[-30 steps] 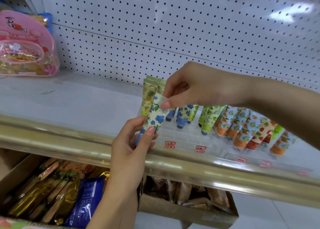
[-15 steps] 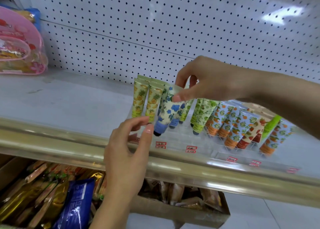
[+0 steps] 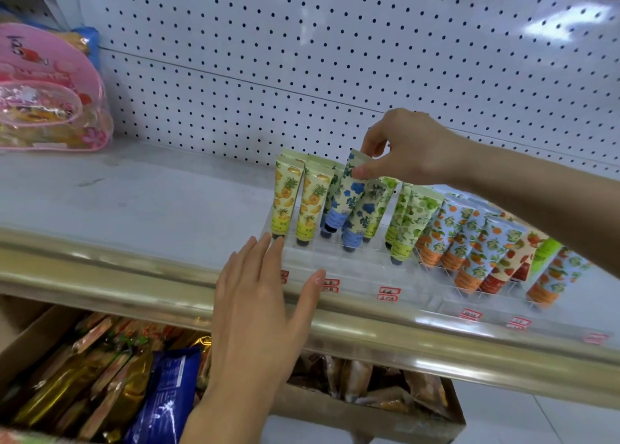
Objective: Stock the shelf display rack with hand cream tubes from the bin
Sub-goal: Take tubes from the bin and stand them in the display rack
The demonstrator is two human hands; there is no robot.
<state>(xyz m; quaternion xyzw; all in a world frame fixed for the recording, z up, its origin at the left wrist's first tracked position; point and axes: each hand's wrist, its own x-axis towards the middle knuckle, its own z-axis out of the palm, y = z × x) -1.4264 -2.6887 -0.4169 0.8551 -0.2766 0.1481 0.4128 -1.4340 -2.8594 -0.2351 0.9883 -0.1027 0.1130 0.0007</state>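
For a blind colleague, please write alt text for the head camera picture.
A right hand pinches the top of a blue-flower tube set in a clear rack on a shelf, beside pineapple tubes. The open left hand is by the rack's front edge.

L hand let go; R hand stood blue-flower tube in rack.

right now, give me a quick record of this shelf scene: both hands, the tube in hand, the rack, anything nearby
right hand: pinches top of blue-flower tube
blue-flower tube: tilted, cap down, in clear rack beside pineapple tubes
left hand: open, fingers straight, at rack front; contact unclear
other tubes: green-leaf tubes, orange-print tubes, caps down
shelf: pink bag at far left
below shelf: cardboard box of snack packets
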